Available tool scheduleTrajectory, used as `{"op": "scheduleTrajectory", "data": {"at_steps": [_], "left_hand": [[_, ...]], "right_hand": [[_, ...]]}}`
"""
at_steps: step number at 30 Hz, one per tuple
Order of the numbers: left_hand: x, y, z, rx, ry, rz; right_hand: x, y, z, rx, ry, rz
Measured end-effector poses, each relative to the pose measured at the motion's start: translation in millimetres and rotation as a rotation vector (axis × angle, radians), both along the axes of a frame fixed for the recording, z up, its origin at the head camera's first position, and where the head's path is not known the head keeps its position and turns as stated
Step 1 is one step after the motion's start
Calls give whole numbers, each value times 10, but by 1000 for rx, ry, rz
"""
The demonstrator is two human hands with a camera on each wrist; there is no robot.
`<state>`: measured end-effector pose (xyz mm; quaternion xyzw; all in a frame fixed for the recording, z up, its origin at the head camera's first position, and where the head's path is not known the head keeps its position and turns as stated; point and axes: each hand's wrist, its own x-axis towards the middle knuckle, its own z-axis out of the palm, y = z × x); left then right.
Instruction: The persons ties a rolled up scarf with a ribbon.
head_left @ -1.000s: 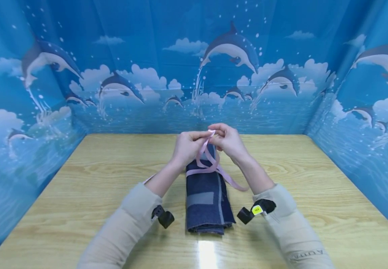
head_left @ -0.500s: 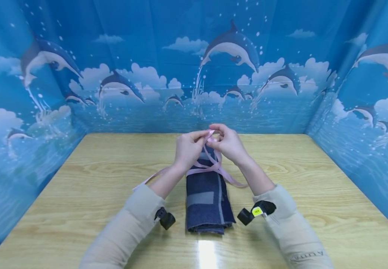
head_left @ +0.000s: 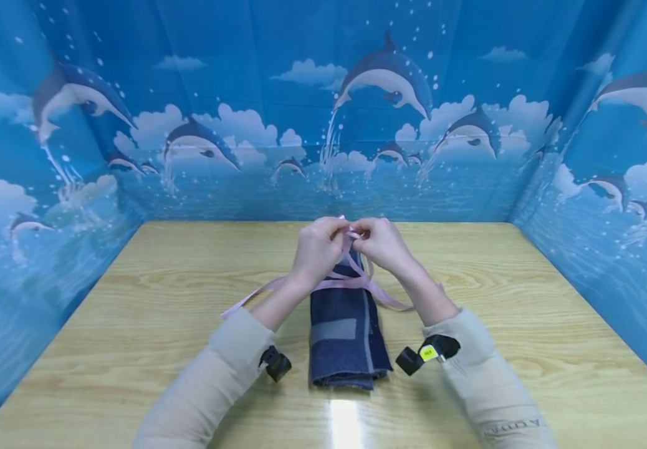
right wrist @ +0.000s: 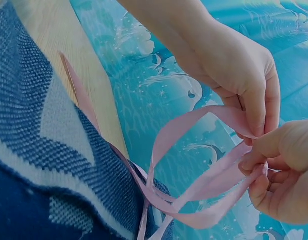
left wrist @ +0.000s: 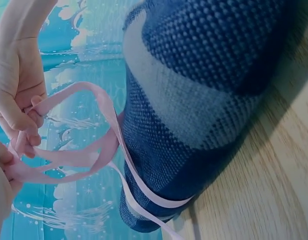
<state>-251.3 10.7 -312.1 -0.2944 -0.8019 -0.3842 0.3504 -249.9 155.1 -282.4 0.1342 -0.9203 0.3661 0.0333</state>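
In the head view a rolled dark blue denim cloth (head_left: 336, 358) with pale grey patches lies lengthwise on the table. A pink ribbon (head_left: 341, 284) goes round its far part and crosses on top. My left hand (head_left: 318, 249) and right hand (head_left: 382, 245) meet above the roll's far end, each pinching the ribbon between thumb and fingers. Two ribbon loops (left wrist: 76, 159) stand up from the crossing towards the fingertips in the left wrist view. From the right wrist view, the left hand (right wrist: 234, 70) and right hand (right wrist: 289, 170) nearly touch, ribbon stretched between them and the roll.
The wood-grain table (head_left: 189, 262) runs back to a blue dolphin-print curtain (head_left: 234, 75), which also stands at both sides. One loose ribbon tail (head_left: 245, 301) trails left under the left forearm; another bends right beneath the right forearm. Each cuff carries a small black camera.
The right hand has come down slightly and closer to the left, its fingers folding in on the ribbon. The loops between the hands have changed shape; a ribbon tail now shows left of the left forearm.
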Motion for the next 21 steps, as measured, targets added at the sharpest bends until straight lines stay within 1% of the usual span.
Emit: {"op": "scheduleTrajectory", "data": {"at_steps": [4,7,9,13,15,18,21], "left_hand": [[8,-18,-3,-67,20,9],[11,-25,-9,-103,17,9],[7,-28,-12,-112,12,9],[0,-26,-8,-119,9,6],[1,-24,-3,-118,7,2],[8,-20,9,-113,3,1],[6,-17,8,-105,-2,2]], "right_hand": [[6,23,3,-8,-33,22],[14,36,6,-3,-42,51],[12,41,0,-3,-24,69],[-6,56,-33,-41,26,83],[-19,65,-54,-71,35,84],[-22,78,-71,-116,1,86],[-15,86,-84,-193,-71,78]]}}
